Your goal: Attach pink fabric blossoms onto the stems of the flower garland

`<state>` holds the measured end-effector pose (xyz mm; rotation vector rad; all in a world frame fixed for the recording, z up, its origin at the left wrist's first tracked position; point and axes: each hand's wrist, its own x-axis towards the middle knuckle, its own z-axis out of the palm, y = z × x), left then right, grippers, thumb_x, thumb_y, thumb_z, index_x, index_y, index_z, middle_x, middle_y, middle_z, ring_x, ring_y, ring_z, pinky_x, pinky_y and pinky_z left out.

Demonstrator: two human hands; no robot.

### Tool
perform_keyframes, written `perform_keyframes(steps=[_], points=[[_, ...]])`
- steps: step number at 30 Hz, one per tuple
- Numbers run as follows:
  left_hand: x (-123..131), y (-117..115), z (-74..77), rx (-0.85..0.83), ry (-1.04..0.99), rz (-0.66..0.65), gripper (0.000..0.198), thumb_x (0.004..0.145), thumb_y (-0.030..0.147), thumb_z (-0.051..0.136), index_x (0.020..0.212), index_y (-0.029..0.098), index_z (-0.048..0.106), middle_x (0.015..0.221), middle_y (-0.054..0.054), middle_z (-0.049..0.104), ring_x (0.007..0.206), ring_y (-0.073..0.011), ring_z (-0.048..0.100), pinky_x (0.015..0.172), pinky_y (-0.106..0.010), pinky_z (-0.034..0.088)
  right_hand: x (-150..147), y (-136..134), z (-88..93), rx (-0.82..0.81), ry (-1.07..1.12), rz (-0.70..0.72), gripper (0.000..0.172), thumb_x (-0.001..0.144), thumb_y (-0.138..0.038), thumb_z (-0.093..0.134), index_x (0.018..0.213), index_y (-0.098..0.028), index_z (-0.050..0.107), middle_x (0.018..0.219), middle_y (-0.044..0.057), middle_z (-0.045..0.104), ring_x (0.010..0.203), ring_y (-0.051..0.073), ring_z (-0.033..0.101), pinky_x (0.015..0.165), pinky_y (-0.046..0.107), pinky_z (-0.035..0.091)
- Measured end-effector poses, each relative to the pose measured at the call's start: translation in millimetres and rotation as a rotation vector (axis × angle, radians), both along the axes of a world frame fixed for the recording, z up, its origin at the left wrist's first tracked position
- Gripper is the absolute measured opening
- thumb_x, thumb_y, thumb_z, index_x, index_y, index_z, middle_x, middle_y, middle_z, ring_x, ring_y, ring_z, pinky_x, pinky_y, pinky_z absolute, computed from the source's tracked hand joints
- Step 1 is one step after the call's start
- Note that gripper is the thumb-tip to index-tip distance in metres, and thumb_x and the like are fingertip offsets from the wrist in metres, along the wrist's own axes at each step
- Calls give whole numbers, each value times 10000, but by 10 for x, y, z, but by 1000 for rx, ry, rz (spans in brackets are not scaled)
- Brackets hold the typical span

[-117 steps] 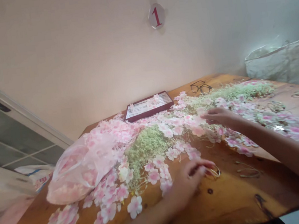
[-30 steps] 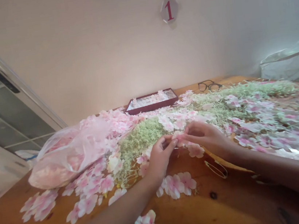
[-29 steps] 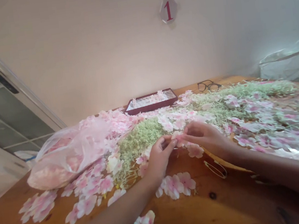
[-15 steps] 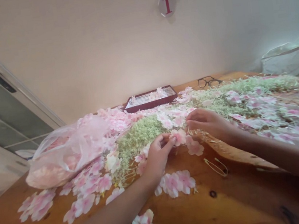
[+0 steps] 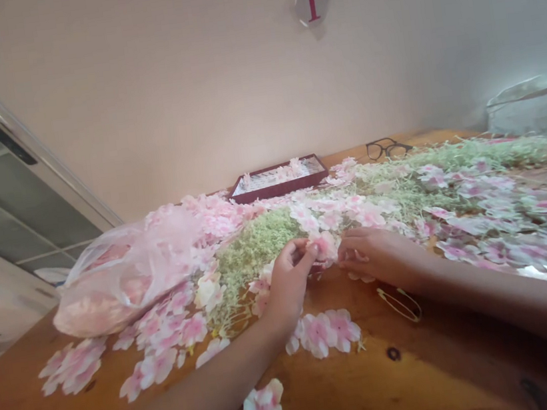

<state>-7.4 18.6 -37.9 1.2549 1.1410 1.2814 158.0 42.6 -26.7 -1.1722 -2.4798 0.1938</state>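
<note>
Left hand (image 5: 286, 282) pinches a pink blossom (image 5: 324, 245), right hand (image 5: 376, 257) curls beside it, grip unclear; far maroon tray (image 5: 279, 188) holds loose blossoms (image 5: 293, 165).

The right hand (image 5: 376, 260) has been drawn back from the flower pile (image 5: 393, 197) and lowered beside the pink flower (image 5: 324, 245) pinched in the left hand (image 5: 287, 285).

Place: a small craft workroom for making fake flowers.
Table: a big wooden table (image 5: 427, 373) fills the bottom.
Piles: pink flowers (image 5: 325, 332) and green stems (image 5: 253, 244) heaped across the middle.
Bag: a plastic bag (image 5: 122, 279) of petals, left.
Wall: number sign (image 5: 310, 0), top.
</note>
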Motion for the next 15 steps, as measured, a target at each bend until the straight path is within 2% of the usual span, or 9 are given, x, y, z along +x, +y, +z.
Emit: perform_keyframes(steps=[4, 9, 15], points=[[-7, -6, 0, 32, 50, -2, 197, 701, 367, 530, 757, 181, 501, 753, 5, 515, 709, -100, 478, 666, -207, 367, 11, -1, 38, -11, 108, -62, 57, 692, -248, 480, 721, -205, 503, 631, -3, 552, 544, 116, 478, 488, 226, 323], [-14, -4, -1, 34, 42, -4, 221, 696, 376, 532, 777, 172, 508, 770, -15, 521, 715, -111, 481, 670, -212, 368, 8, -36, 115, -209, 329, -78, 39, 664, -181, 457, 686, -201, 433, 545, -30, 521, 479, 92, 465, 482, 222, 350], [-3, -12, -1, 13, 35, -7, 242, 689, 394, 531, 792, 178, 500, 754, -2, 506, 661, -104, 499, 649, -220, 389, -30, -113, 214, -357, 608, 108, 33, 697, -212, 479, 714, -186, 466, 687, 14, 548, 635, 119, 529, 572, 240, 422]])
